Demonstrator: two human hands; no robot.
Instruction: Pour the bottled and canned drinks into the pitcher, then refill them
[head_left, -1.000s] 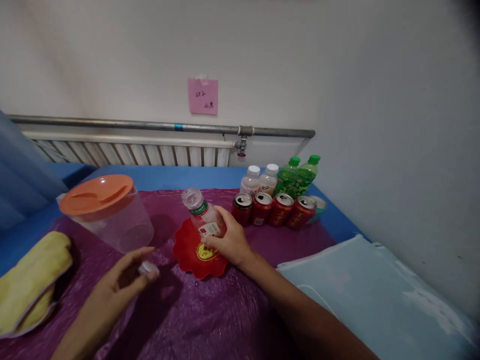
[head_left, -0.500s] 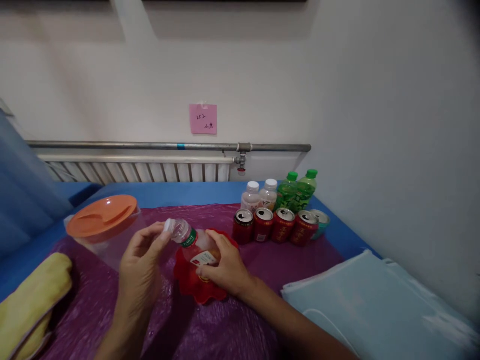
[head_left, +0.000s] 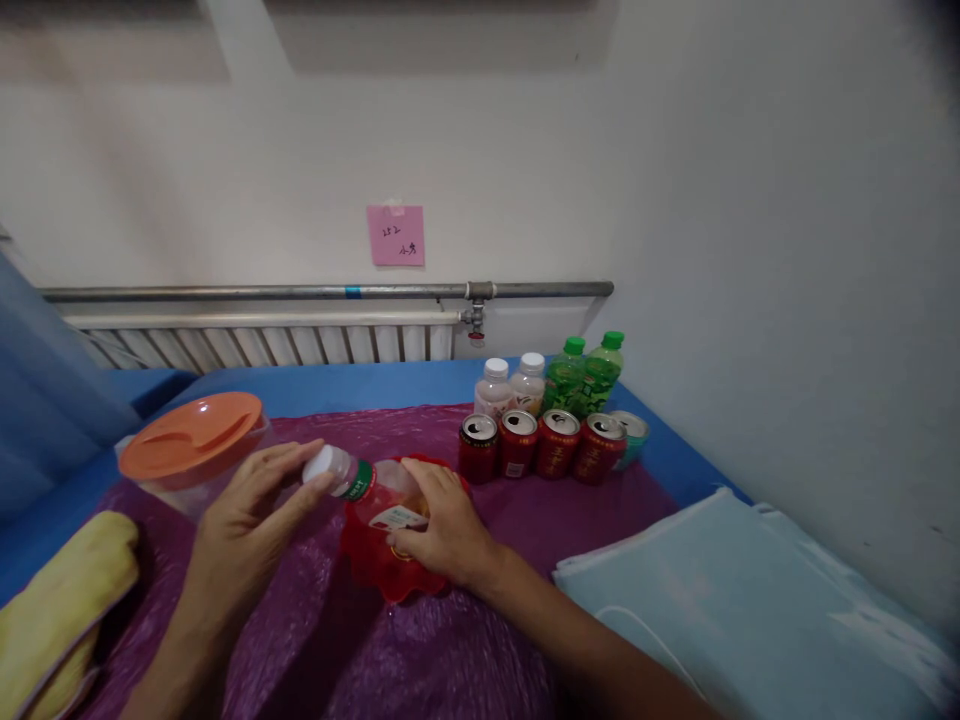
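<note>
My right hand [head_left: 435,525] grips a small clear plastic bottle [head_left: 375,492] with a green and white label. The bottle is tilted far to the left, almost lying flat, over a red scalloped dish [head_left: 390,570] on the purple cloth. My left hand [head_left: 247,505] pinches the white cap [head_left: 321,464] at the bottle's mouth, with thumb and fingers closed round it.
A clear pitcher with an orange lid [head_left: 191,447] stands at the left. A yellow cloth [head_left: 60,590] lies at the near left. Several red cans [head_left: 540,445] and bottles [head_left: 555,380] line the back right. Pale blue sheets [head_left: 735,600] lie at the right.
My left hand brought the white cap up from the cloth to the bottle's mouth. The bottle tipped from nearly upright to nearly flat, pointing left.
</note>
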